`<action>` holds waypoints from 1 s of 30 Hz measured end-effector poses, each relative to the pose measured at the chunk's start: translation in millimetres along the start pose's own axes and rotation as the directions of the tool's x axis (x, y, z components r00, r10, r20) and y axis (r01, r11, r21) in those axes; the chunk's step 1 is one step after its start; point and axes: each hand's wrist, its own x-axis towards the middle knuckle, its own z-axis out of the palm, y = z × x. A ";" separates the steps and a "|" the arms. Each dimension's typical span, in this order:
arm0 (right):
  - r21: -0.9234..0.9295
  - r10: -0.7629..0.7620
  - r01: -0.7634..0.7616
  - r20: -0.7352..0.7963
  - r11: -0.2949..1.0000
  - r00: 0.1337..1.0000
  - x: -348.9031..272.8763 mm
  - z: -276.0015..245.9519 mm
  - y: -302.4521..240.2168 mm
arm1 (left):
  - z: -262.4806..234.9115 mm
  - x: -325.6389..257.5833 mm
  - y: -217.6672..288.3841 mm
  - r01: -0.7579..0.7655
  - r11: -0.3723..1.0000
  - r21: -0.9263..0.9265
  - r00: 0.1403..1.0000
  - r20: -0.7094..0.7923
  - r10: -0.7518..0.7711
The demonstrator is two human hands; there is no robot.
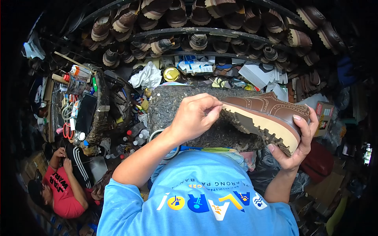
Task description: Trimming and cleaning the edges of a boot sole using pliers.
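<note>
A brown leather shoe (275,111) with punched trim, a cream midsole and a dark lugged outsole is held on its side-edge, toe to the left, over a rough grey work block (173,104). My right hand (299,143) grips the heel, fingers on the upper and thumb under the sole. At the toe, my left hand (198,117) is closed in a pinch against the edge where upper meets midsole. Whatever lies between those fingertips, if anything, is too small to make out.
Racks of brown shoes (177,15) span the far side. Left of the block stands a cluttered tray with red-handled scissors (67,131); plastic bottles (139,138) lie below. A yellow-rimmed can (171,74) and white cloth (146,75) sit behind. Another person (65,192) sits at lower left.
</note>
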 end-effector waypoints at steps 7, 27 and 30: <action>-0.007 -0.063 0.063 0.010 0.998 0.998 4.4 4.6 -8.4 | -5.0 2.3 33.0 -0.172 0.970 0.170 0.984 0.078 0.161; -0.052 -0.019 0.019 -0.001 0.998 1.000 4.7 5.7 -24.0 | -60.6 -26.3 23.7 0.169 0.743 0.648 0.984 -0.070 -0.163; -0.096 0.032 -0.027 0.050 0.995 0.998 8.2 -7.2 -12.5 | -74.6 -102.5 9.4 0.211 0.561 0.800 0.896 0.071 -0.438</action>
